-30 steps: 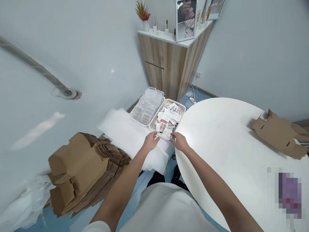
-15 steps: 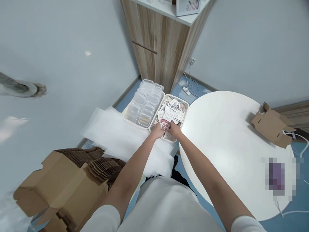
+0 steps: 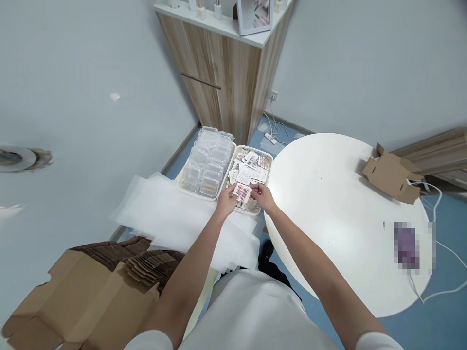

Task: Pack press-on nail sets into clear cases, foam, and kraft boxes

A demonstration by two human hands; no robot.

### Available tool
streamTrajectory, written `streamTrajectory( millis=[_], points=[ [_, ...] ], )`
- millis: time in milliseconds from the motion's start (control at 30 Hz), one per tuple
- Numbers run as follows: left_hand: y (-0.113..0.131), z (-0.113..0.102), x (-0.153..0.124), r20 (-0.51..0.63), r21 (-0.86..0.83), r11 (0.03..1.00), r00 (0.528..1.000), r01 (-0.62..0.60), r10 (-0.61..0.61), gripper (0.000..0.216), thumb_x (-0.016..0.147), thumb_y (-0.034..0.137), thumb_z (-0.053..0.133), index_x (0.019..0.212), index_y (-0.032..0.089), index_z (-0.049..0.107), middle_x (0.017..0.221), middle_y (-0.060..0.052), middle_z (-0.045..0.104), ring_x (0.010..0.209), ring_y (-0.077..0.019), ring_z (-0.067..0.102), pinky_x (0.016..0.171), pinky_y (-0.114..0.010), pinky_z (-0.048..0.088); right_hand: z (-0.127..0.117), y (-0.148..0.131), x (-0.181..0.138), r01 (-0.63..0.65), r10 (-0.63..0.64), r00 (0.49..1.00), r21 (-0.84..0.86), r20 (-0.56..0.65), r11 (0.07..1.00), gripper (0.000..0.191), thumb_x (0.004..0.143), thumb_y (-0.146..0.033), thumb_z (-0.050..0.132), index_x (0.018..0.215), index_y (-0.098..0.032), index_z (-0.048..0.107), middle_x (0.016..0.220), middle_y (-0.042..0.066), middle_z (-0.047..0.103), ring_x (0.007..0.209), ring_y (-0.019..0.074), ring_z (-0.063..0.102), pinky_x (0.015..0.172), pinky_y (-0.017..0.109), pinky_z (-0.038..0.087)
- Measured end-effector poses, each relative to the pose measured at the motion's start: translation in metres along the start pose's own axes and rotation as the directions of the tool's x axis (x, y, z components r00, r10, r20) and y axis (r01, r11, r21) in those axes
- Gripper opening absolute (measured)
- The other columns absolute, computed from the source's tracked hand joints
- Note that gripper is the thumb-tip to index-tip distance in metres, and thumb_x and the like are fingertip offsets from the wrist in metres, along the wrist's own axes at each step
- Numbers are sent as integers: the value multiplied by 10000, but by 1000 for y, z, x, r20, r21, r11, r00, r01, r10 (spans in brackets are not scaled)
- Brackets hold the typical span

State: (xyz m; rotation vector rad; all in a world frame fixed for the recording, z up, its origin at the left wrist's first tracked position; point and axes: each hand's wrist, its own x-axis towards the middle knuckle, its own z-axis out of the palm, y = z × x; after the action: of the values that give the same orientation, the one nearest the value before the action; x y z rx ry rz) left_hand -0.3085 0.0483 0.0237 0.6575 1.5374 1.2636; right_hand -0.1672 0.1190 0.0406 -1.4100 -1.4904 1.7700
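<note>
Between my hands is a small white card of press-on nails (image 3: 242,193), its face showing rows of pink and red nails. My left hand (image 3: 227,201) pinches the card's left edge, and my right hand (image 3: 261,195) grips its upper right corner. The card is above the near part of a white basket (image 3: 270,163). More nail cards (image 3: 248,173) lie loosely piled in that basket, some face up and some showing printed backs. Beside it on the left stands another white basket (image 3: 181,184), filled with clear plastic boxes (image 3: 207,158).
White translucent sheets (image 3: 171,218) lie in front of the baskets. Flattened brown cartons (image 3: 83,291) are stacked at lower left. On the right, a round white table (image 3: 324,194) bears a folded cardboard box (image 3: 394,176) and a blurred purple object (image 3: 406,245). A wooden cabinet (image 3: 219,73) stands behind.
The nail card has come up toward me and turned more face-on, with both hands still on it. The whole view has shifted, showing more of the cabinet top.
</note>
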Motion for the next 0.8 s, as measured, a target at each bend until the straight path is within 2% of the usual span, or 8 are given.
streamTrajectory(
  millis=[100, 200, 300, 400, 533, 633, 700, 800],
  points=[
    [12, 12, -19, 101, -62, 998, 995, 10, -4, 446, 673, 164, 550, 1119, 176, 539, 964, -49, 607, 723, -118, 576, 686, -258, 454, -20, -6, -28, -28, 28, 1000, 100, 11, 995, 169, 645, -242, 574, 798, -187, 525, 625, -36, 531, 575, 116, 568, 587, 269, 435],
    [23, 34, -44, 132, -149, 989, 991, 24, -4, 484, 656, 219, 611, 1128, 173, 516, 872, -38, 615, 728, -124, 578, 683, -268, 460, -49, -5, -66, -31, 23, 998, 163, 50, 986, 239, 629, -255, 603, 846, -193, 525, 614, -39, 543, 584, 116, 562, 585, 265, 422],
    [30, 67, -71, 160, -228, 970, 986, 87, -51, 503, 637, 272, 655, 1107, 175, 505, 826, -30, 611, 710, -125, 580, 671, -290, 474, -83, 5, -109, 9, -22, 998, 212, 59, 977, 290, 616, -253, 623, 885, -196, 531, 604, -45, 535, 582, 108, 540, 586, 261, 407],
    [31, 108, -96, 254, -249, 956, 963, 153, -88, 433, 633, 308, 668, 1021, 161, 544, 818, -40, 613, 721, -130, 584, 686, -301, 479, -117, 22, -153, 37, -38, 999, 275, -3, 961, 298, 612, -256, 632, 887, -199, 532, 603, -49, 518, 577, 104, 524, 579, 259, 391],
    [25, 168, -123, 359, -201, 952, 922, 232, -149, 367, 650, 344, 653, 954, 161, 562, 821, -48, 611, 694, -124, 584, 667, -296, 480, -159, 49, -201, 36, -16, 998, 324, -64, 946, 293, 607, -265, 638, 871, -199, 528, 596, -54, 497, 571, 103, 512, 583, 262, 379],
    [16, 209, -136, 398, -152, 957, 902, 246, -169, 361, 682, 402, 608, 953, 168, 563, 844, -52, 601, 659, -115, 576, 636, -290, 474, -188, 68, -226, 24, 5, 996, 336, -85, 942, 282, 599, -277, 640, 845, -191, 532, 591, -51, 493, 570, 108, 508, 582, 265, 376],
    [9, 232, -143, 408, -106, 969, 898, 224, -163, 375, 705, 445, 564, 958, 167, 573, 866, -61, 595, 687, -123, 579, 649, -289, 466, -208, 79, -238, 22, 25, 991, 349, -129, 937, 275, 602, -278, 636, 840, -194, 528, 587, -54, 487, 570, 108, 506, 586, 263, 374],
    [0, 260, -150, 411, 64, 992, 903, 109, -126, 359, 696, 429, 571, 944, 172, 603, 866, -60, 603, 759, -139, 571, 698, -282, 445, -237, 91, -252, 23, 42, 984, 353, -175, 936, 270, 605, -264, 630, 844, -199, 522, 584, -59, 482, 573, 105, 505, 591, 259, 371]
  ],
)
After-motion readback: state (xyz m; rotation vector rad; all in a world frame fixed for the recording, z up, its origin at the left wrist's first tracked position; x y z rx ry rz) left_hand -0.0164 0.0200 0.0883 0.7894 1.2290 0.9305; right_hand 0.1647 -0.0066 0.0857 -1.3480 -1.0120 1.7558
